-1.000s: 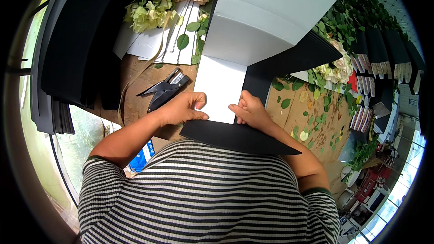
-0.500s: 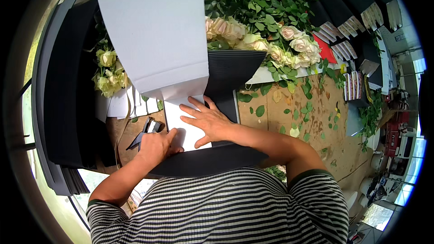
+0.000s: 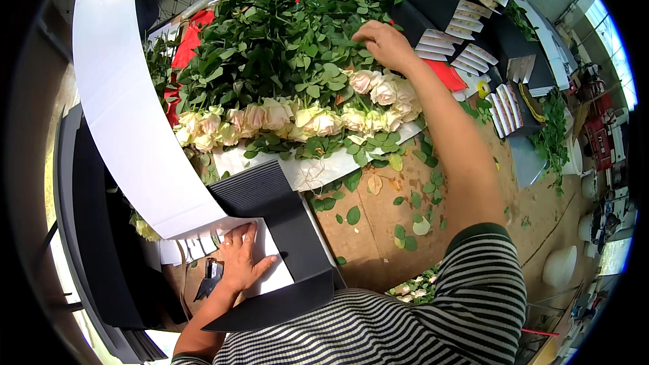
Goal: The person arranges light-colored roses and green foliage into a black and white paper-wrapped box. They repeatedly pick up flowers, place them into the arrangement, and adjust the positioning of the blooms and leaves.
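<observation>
My left hand (image 3: 243, 260) lies flat on a white sheet (image 3: 274, 267) with its fingers spread and a ring on one finger. The sheet rests on black corrugated card (image 3: 270, 196), whose near flap (image 3: 270, 307) curves up against my striped shirt. A tall white board (image 3: 125, 115) rises from the sheet's far end. My right hand (image 3: 385, 44) is stretched out over the leafy stems (image 3: 284, 47) at the back, fingers loosely bent and apart, nothing visible in them. Pale cream and pink roses (image 3: 270, 115) lie in a row, blooms toward me.
A stapler-like black tool (image 3: 211, 277) sits left of my left hand. Black cards (image 3: 71, 230) stand upright at the far left. Black boxes with patterned strips (image 3: 466, 20) fill the back right. Loose leaves (image 3: 405, 236) litter the brown table (image 3: 365, 257). A white bowl (image 3: 560, 265) is at the right.
My right hand has left the white sheet and swung far forward to the rose foliage. My left hand has flattened onto the sheet. The view has shifted to the right.
</observation>
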The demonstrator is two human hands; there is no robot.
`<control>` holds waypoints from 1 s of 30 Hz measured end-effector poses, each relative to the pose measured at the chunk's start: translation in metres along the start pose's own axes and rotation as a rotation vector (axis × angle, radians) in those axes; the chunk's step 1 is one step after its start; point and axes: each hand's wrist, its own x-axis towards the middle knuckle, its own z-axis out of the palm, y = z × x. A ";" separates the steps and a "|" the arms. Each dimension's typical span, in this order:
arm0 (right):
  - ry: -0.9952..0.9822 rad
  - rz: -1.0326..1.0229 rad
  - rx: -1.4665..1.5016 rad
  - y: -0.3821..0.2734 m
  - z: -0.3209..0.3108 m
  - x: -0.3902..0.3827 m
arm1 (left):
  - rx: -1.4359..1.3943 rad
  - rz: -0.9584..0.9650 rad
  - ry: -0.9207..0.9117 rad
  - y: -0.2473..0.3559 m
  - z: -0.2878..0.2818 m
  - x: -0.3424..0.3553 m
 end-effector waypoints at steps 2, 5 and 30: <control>-0.221 0.102 -0.363 0.043 0.034 0.002 | 0.054 -0.014 0.030 -0.001 0.008 -0.003; -0.389 0.049 -0.365 0.056 0.040 0.009 | 0.057 -0.008 0.028 -0.001 0.008 -0.010; 0.873 -0.204 0.944 -0.102 -0.181 0.027 | 0.064 -0.016 -0.029 0.005 0.007 -0.012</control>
